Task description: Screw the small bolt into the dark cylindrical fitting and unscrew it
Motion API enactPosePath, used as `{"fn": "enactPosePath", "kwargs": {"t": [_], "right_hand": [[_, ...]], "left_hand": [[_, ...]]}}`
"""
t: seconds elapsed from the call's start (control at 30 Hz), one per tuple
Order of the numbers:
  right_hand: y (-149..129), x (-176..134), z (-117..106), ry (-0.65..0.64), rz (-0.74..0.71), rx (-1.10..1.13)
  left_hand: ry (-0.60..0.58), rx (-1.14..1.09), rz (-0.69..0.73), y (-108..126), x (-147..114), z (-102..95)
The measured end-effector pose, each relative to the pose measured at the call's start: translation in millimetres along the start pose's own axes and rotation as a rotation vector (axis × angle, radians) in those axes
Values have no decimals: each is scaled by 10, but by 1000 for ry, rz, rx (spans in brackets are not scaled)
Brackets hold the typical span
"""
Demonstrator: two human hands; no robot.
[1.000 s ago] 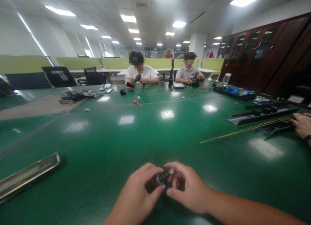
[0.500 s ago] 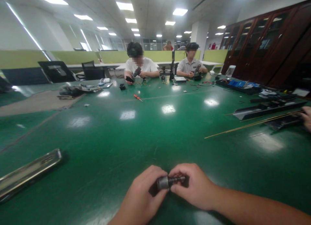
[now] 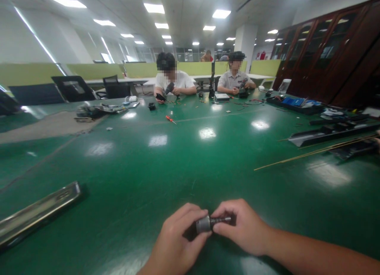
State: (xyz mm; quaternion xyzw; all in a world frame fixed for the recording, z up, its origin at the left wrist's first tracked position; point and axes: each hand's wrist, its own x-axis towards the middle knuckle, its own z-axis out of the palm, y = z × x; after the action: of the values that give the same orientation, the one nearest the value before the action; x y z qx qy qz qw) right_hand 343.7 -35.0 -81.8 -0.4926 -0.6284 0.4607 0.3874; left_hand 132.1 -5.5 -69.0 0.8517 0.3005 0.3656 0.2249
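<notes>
Low in the view, both hands hold a small grey metal cylinder with a thin stepped shaft [image 3: 203, 224]. Its exact kind I cannot make out. My left hand [image 3: 179, 235] is closed round the thick cylinder end, thumb below and fingers above. The fingers and thumb of my right hand [image 3: 245, 227] close on the dark, narrower part where the shaft begins. The shaft's bright tip points right, into the hollow of that hand. The part is held roughly level, above the green tabletop [image 3: 133, 196].
A long gold-edged, phone-like object [image 3: 41, 211] lies at the left. Thin yellow rods [image 3: 297, 158] and dark metal channels [image 3: 326, 134] are at the right. Further off lies a red screwdriver [image 3: 170, 119]. Two people [image 3: 175, 83] handle power tools across the table.
The whole view has shifted slightly. Both hands still grip the metal part, with more of its cylinder showing between them. The other person's hand at the right edge is now mostly out of view.
</notes>
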Motion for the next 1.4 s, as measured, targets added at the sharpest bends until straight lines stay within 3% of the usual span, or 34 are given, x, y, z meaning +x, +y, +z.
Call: {"fn": "enactPosePath", "kwargs": {"t": [0.83,1.4], "right_hand": [[-14,-5,-30,15,-19,39],[-9,-12,8,4,19,119]], "left_hand": [[9,70,4,-29,-18,-62],[-8,96,79,-63,-11,-159]]}}
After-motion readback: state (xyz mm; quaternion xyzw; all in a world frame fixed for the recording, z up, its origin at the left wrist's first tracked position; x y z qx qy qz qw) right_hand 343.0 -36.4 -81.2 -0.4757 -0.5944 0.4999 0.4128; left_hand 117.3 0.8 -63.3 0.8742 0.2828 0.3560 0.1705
